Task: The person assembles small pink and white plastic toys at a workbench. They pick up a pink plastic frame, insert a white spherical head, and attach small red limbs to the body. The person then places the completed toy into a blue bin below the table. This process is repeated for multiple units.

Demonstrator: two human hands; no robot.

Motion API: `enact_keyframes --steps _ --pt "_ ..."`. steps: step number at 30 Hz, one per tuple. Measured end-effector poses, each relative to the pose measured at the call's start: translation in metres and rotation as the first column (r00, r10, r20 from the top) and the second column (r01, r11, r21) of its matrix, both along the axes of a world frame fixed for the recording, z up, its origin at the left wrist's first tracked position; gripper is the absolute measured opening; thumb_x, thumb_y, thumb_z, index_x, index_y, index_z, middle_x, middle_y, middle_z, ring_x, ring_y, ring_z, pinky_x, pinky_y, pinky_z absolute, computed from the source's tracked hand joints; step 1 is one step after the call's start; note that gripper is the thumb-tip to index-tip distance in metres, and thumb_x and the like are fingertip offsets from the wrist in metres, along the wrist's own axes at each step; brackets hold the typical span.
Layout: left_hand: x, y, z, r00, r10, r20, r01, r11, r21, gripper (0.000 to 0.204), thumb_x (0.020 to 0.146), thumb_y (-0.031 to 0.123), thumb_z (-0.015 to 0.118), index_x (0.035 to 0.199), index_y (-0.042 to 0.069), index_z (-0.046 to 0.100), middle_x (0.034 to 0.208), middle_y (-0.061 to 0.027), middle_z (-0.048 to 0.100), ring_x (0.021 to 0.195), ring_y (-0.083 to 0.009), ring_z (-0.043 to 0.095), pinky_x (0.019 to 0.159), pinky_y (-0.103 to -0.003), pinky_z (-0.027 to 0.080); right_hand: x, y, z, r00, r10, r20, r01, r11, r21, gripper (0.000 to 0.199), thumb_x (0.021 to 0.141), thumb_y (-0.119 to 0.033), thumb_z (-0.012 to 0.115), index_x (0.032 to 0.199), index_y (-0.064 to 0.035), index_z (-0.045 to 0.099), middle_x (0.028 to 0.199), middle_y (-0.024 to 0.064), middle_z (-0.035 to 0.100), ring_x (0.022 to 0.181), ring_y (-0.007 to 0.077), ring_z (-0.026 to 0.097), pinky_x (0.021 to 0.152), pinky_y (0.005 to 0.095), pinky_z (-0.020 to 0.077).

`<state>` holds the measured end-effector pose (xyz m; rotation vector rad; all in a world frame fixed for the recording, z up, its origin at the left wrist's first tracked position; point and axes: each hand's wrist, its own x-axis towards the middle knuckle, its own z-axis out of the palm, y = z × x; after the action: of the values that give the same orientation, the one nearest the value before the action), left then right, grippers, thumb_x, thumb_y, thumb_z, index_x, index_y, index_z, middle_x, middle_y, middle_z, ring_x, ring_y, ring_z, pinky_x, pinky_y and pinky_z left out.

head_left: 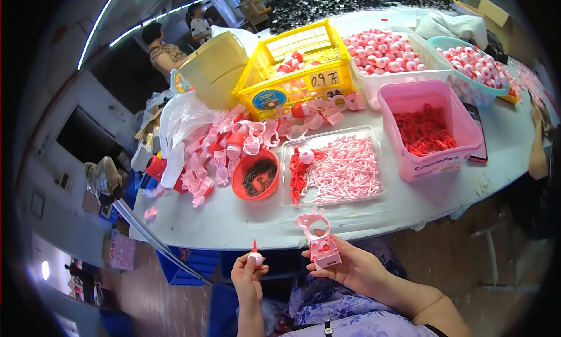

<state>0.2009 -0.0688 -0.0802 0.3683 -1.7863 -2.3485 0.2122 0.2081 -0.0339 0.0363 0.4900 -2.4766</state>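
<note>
Left hand: the left hand (248,278) is raised below the table edge, fingers closed together around a small pale pink plastic ball with a red pointed stem (255,256); the stem stands upright above the fingertips.
Right hand: the right hand (350,268) lies palm up, thumb and fingers clamped on a pale pink plastic toy piece with a box-shaped base and a ring-shaped top (320,239); the ring rises above the fingertips, the base sits against the thumb.
Gap between held parts: the ball and the ring piece are near each other but apart; the ball is to the left of the right fingertips.
Table: a white table (409,205) runs just beyond both sets of fingertips.
Directly beyond the fingers: a clear shallow plastic tray (374,194) holds pale pink stick-like parts (345,170) and, at its left side, red parts (299,173).
Beyond the left fingers: a round orange-red plastic bowl (255,176), and further left a loose heap of pink plastic shells (219,156) beside a white plastic bag (178,123).
Beyond and right of the right fingers: a pink rectangular plastic tub (429,161) containing small red parts (423,131); a dark phone (478,135) lies touching its right side.
Far side of table: a yellow lattice plastic basket (298,65), a white basket (429,62) and a teal basket (461,88) filled with pink-and-white balls.
Other persons: a forearm (537,144) at the right edge; people seated at the far left, detail unclear.
</note>
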Motion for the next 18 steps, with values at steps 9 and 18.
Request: enact_keyframes --steps 9,18 --pt "0.0004 0.0051 0.0046 0.999 0.0 -0.033 -0.004 0.99 -0.142 0.023 0.09 0.014 0.064 0.103 -0.004 0.056 0.085 -0.0131 0.065 0.064 -0.0169 0.065 0.059 -0.026 0.057 -0.0008 0.0014 -0.0001 1.0 -0.008 -0.016 0.008 1.0 -0.026 0.047 0.102 -0.034 0.034 0.139 -0.0045 0.032 0.128 0.0208 0.05 0.112 0.0295 0.057 0.098 0.0383 0.0472" --pt "0.0022 -0.0014 -0.0011 1.0 -0.019 -0.017 0.017 0.997 -0.07 0.022 0.092 0.015 0.061 0.104 -0.002 0.056 0.089 -0.0137 0.065 0.065 -0.0155 0.065 0.059 -0.024 0.056 0.0006 -0.0055 0.0043 0.999 -0.001 -0.033 0.003 0.999 0.038 0.049 0.103 -0.035 0.029 0.139 -0.0025 0.033 0.132 0.0235 0.047 0.111 0.0299 0.057 0.097 0.0383 0.0476"
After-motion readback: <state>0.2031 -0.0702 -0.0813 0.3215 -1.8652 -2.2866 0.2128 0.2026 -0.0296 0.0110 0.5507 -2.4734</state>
